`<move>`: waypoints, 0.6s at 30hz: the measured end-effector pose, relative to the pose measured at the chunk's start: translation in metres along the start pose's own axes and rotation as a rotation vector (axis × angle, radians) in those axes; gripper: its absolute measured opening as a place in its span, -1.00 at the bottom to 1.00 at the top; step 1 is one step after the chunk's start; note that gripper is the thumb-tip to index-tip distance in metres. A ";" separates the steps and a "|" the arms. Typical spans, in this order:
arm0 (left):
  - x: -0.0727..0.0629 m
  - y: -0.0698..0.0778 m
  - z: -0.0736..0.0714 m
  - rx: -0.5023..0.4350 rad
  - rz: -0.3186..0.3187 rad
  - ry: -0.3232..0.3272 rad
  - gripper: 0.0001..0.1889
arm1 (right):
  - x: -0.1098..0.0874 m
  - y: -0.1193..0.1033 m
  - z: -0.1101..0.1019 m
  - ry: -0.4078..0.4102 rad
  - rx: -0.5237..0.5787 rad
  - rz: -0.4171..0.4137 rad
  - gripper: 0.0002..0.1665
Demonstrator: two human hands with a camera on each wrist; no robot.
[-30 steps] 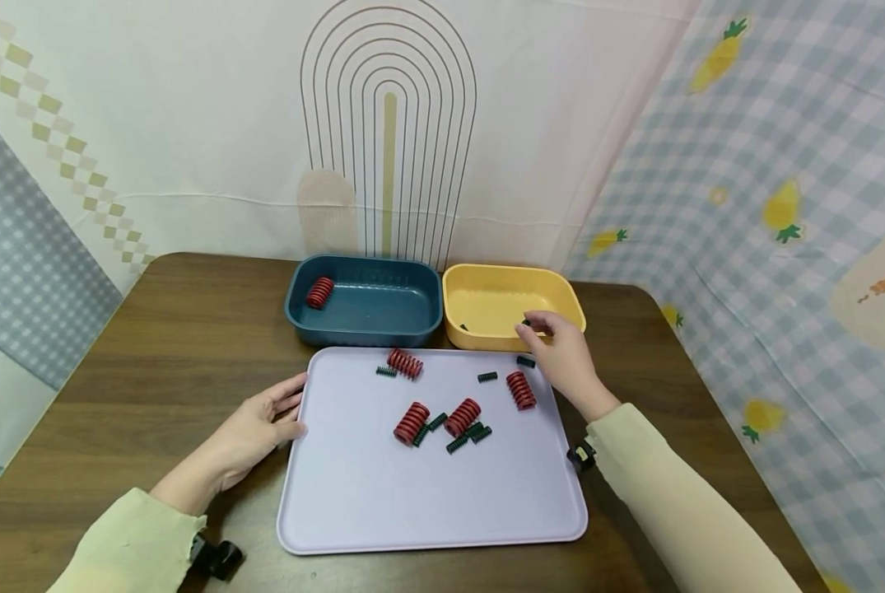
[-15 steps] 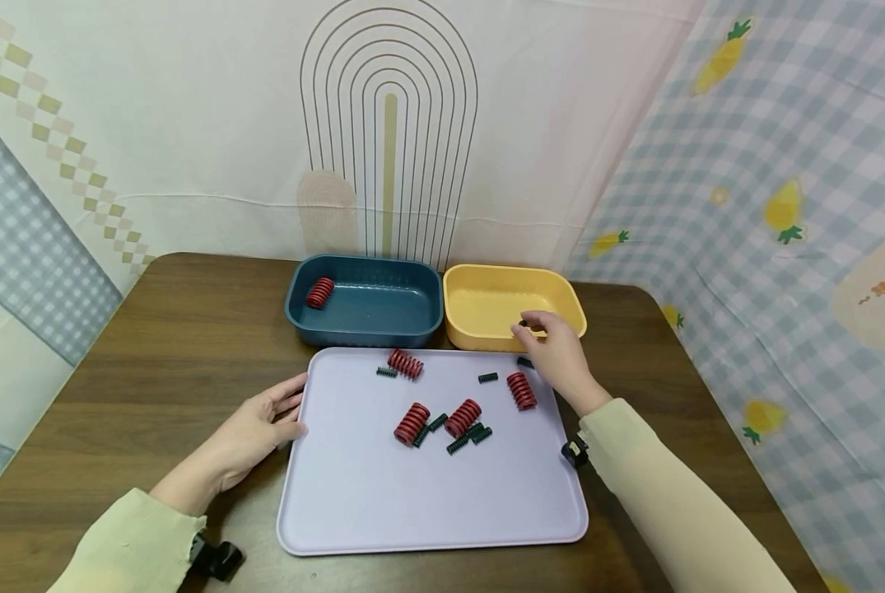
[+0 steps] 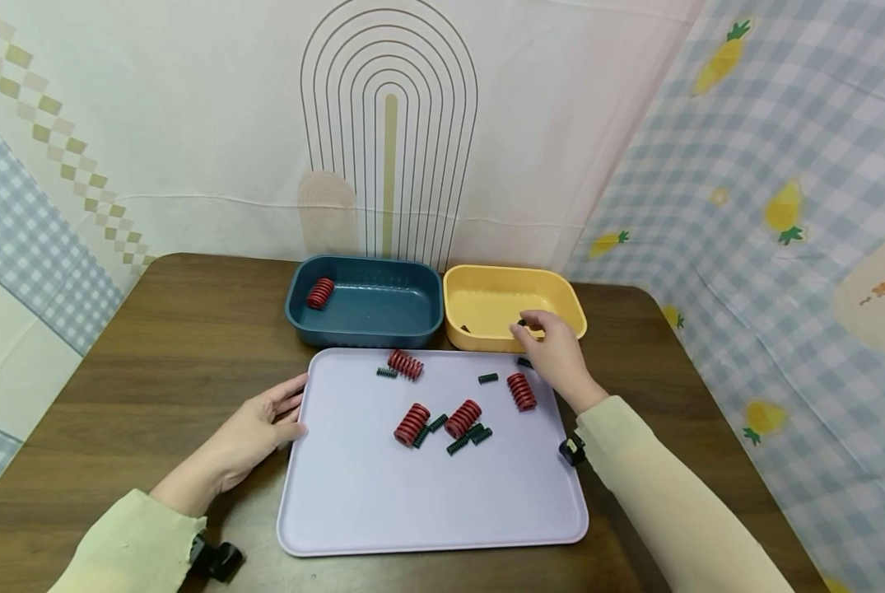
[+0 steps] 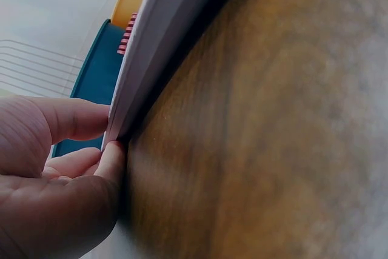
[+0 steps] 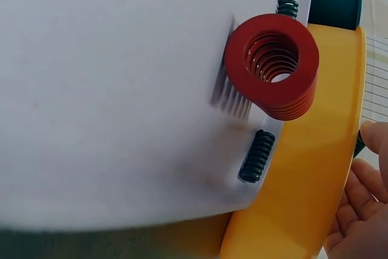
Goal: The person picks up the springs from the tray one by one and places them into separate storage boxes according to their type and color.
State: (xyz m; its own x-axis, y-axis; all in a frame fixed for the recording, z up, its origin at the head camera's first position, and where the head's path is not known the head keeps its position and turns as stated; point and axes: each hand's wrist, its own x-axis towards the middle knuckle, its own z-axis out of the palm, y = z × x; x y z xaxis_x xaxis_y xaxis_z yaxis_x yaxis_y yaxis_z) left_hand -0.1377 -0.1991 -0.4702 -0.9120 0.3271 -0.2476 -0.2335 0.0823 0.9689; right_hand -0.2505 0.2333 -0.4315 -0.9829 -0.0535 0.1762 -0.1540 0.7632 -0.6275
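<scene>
My right hand (image 3: 556, 354) pinches a small dark green spring (image 5: 359, 144) between thumb and fingers, over the front wall of the yellow bin (image 3: 479, 342). Most of that spring is hidden by the fingertips. My left hand (image 3: 253, 432) rests its fingertips and thumb against the left edge of the lavender tray (image 3: 368, 502). In the left wrist view its fingers (image 4: 85, 116) lie along the tray's rim. On the tray are several thick red springs (image 3: 412, 423) and several small green springs (image 3: 488, 378). One dark spring piece (image 3: 465, 329) shows inside the yellow bin.
A dark blue bin (image 3: 383, 333) stands left of the yellow one, with a red spring (image 3: 319, 292) lying in its left end. Both bins stand just behind the tray on the wooden table (image 3: 212, 329). Patterned cloth hangs behind and to the right.
My right hand has shifted slightly left over the yellow bin, still pinching the green spring. The left hand and the springs on the tray look the same.
</scene>
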 end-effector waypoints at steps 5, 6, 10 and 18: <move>0.000 0.000 0.000 -0.003 -0.001 0.000 -0.19 | 0.001 0.002 0.001 0.000 0.002 0.007 -0.42; 0.000 0.000 0.000 -0.004 -0.001 -0.001 -0.19 | 0.001 0.002 0.001 -0.001 0.001 0.007 -0.41; 0.001 -0.002 0.000 -0.010 0.003 -0.003 -0.19 | 0.001 0.004 0.002 -0.002 0.004 0.012 -0.38; 0.001 -0.004 -0.001 -0.011 0.016 -0.004 -0.19 | -0.001 0.003 -0.002 0.012 0.041 -0.005 -0.37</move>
State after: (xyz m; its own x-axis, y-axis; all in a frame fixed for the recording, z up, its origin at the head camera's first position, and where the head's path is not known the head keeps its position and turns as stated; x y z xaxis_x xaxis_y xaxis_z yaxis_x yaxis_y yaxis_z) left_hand -0.1381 -0.1999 -0.4746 -0.9142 0.3320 -0.2324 -0.2230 0.0668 0.9725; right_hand -0.2499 0.2374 -0.4319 -0.9808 -0.0491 0.1886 -0.1632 0.7359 -0.6571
